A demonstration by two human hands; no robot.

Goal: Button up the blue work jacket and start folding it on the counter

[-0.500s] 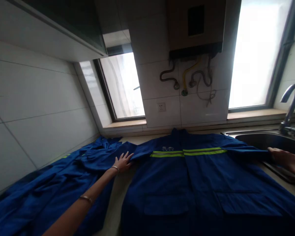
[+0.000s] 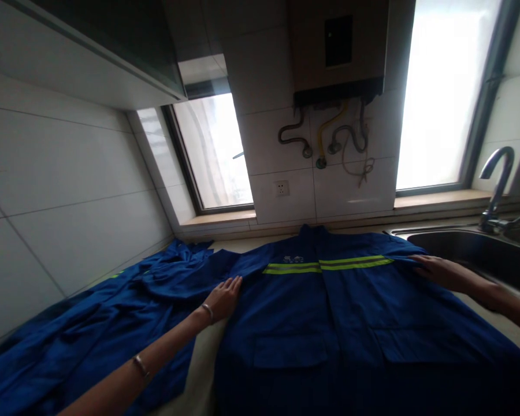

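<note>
Both palms are down on the blue work jacket (image 2: 329,312), which lies spread front-up across the surface (image 2: 203,358), collar toward twelve o'clock under the wall tiles. The left hand (image 2: 225,297) lies flat and open, fingers together, on the jacket's edge at nine o'clock, just where the sleeve runs off toward a second blue garment (image 2: 91,323) heaped at eight. The right hand (image 2: 433,268) is open too, pressing the shoulder at three o'clock, beside the end of the yellow reflective stripe (image 2: 327,266), with the sink (image 2: 481,248) just beyond. That cloth looks light and limp to me, a thick twill that creases readily and slides on the smooth top. I'd say the shoulder seams and sleeve ends are the firm places to pinch; grabbed mid-panel it would just bunch.
</note>
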